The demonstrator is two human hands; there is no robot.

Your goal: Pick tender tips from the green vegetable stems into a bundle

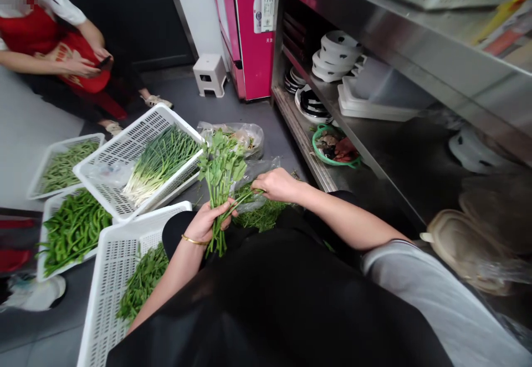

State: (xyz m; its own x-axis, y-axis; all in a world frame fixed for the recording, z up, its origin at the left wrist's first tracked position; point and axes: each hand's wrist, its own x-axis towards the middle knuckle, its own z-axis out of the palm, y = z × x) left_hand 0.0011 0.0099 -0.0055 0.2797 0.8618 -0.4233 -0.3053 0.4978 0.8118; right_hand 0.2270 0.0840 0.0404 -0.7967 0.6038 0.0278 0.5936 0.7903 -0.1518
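In my left hand (211, 220), which wears a gold bangle, is an upright bunch of leafy greens (222, 162). Its leaves fan out above my fist and the cut stems stick out below. My right hand (276, 184) pinches the end of a single green stem (243, 198) that slants up to the right from my left fingers. Below my hands lies a clear plastic bag (260, 167) with a heap of loose green stems (261, 214) beside it. At my left, a white basket (110, 245) contains more leafy greens (145, 278).
Other white baskets hold scallions (164, 159), green peppers (77, 228) and green beans (68, 167). A person in a red apron (75, 59) stands at the far left with a phone. A steel shelf (357, 134) with dishes runs along the right. A white stool (210, 73) stands ahead.
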